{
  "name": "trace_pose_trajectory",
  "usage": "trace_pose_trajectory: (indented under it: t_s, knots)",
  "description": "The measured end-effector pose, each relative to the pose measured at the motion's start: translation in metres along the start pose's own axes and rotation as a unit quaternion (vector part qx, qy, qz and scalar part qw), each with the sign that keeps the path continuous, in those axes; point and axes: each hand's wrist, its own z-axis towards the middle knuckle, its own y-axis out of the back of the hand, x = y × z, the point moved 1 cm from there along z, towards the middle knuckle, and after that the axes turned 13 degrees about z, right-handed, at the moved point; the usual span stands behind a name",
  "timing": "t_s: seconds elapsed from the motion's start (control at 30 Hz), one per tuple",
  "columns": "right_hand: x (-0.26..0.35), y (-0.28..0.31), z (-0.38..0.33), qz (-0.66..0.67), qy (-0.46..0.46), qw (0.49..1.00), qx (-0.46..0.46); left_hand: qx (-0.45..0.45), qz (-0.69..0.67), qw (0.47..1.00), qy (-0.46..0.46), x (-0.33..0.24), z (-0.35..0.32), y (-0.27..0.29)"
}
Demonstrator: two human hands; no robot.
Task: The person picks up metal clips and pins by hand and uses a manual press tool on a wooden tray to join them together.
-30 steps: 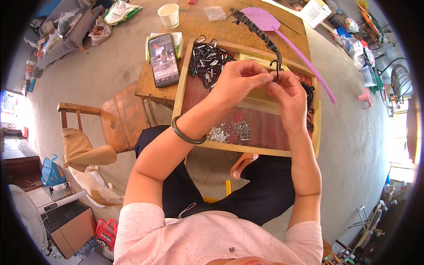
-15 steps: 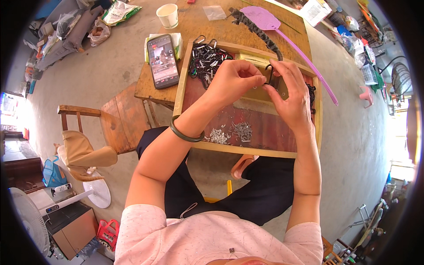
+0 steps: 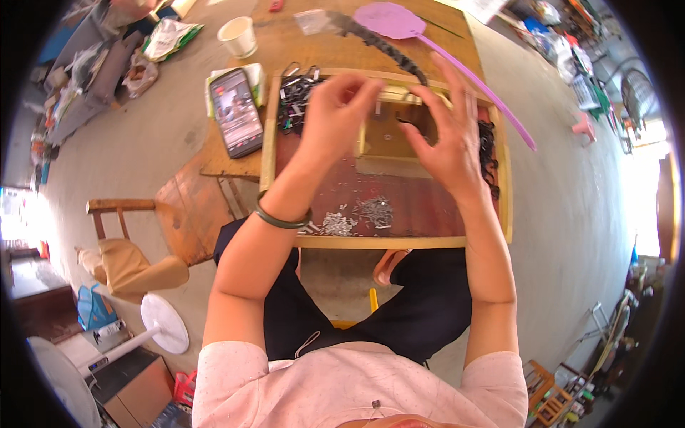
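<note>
your left hand [image 3: 334,110], right hand [image 3: 452,146]: apart, grips can't be told | wooden tray [image 3: 407,242]: tangled black clips [image 3: 293,101], yellowish box [image 3: 391,145], small silvery pieces [image 3: 376,212]

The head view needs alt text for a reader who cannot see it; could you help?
A person's left hand and right hand are apart above a wooden tray of black carabiners and small silver pieces; a phone and cup are on the table at left.

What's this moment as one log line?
left fingers: curled, contents unclear; right fingers: near black piece, hold unclear; tray: silver pieces, black clips
</note>
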Motion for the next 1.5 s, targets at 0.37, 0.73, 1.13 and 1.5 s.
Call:
trace_pose_trajectory:
  t_s: [0.37,0.73,1.13,1.5]
  knots:
    - [-0.009,-0.026,0.005,0.070,-0.020,0.997,0.003,-0.014,-0.019,0.995,0.096,0.015,-0.004,-0.010]
    - [-0.006,-0.031,0.008,0.025,-0.012,1.000,0.010,0.042,-0.022,0.996,0.078,0.034,-0.005,-0.005]
    - [-0.006,-0.030,0.006,0.029,-0.006,1.000,0.007,0.044,-0.034,0.994,0.096,0.030,-0.007,-0.004]
    - [-0.009,-0.031,0.005,0.028,-0.003,1.000,0.004,0.080,-0.068,0.990,0.090,0.034,-0.004,0.000]
